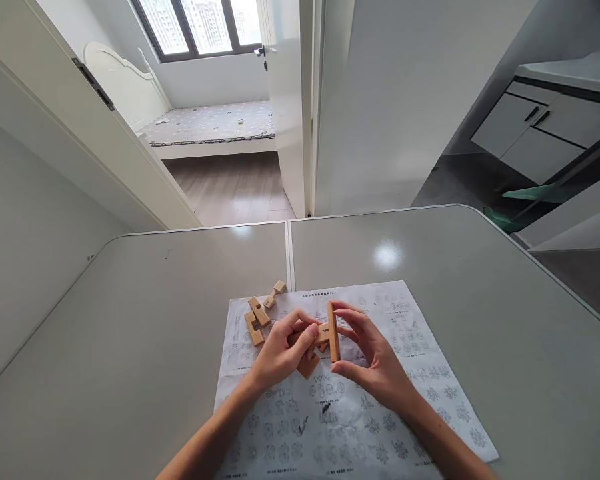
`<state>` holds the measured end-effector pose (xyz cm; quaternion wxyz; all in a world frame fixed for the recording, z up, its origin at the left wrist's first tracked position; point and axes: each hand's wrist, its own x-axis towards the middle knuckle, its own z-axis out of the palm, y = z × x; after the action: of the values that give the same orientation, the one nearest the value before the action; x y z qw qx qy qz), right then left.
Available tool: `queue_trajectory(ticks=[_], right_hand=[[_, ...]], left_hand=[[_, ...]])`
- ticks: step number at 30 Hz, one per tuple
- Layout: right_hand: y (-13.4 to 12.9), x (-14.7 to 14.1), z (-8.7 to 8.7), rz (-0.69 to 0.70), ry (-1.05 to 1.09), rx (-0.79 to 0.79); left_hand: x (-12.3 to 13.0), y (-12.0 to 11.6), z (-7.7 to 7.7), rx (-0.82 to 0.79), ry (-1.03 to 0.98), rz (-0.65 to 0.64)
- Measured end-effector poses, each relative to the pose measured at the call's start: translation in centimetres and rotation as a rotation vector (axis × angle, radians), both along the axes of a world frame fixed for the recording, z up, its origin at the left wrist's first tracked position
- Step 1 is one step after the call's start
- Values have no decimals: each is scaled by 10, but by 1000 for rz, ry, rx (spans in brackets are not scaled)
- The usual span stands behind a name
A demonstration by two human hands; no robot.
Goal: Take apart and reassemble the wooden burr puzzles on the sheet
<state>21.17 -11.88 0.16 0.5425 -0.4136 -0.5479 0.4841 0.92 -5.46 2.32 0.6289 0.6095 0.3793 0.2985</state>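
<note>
My left hand (285, 347) is closed around a wooden puzzle piece (323, 333) that carries a dark mark. Upright against that piece's right end stands a flat wooden bar (333, 337), which my right hand (373, 353) pinches between thumb below and fingers above. Another wooden block (308, 366) shows beneath my left fingers; whether it is held or lying on the paper I cannot tell. To the left of my hands are several loose pieces, among them a notched wooden piece (254, 328) and a second notched block (259, 311).
A printed instruction sheet (350, 393) with rows of small diagrams lies under my hands on the grey table (130, 347). A small wooden block (280, 287) sits by the sheet's top edge. Beyond the table are an open door (287, 100) and a bed (210, 123).
</note>
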Motion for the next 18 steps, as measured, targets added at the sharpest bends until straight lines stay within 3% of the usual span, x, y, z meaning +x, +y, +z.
queue_trajectory(ticks=[18], right_hand=[[-1,0,2,-13,-17,-9]], left_hand=[[-1,0,0,-15,-16,-20]])
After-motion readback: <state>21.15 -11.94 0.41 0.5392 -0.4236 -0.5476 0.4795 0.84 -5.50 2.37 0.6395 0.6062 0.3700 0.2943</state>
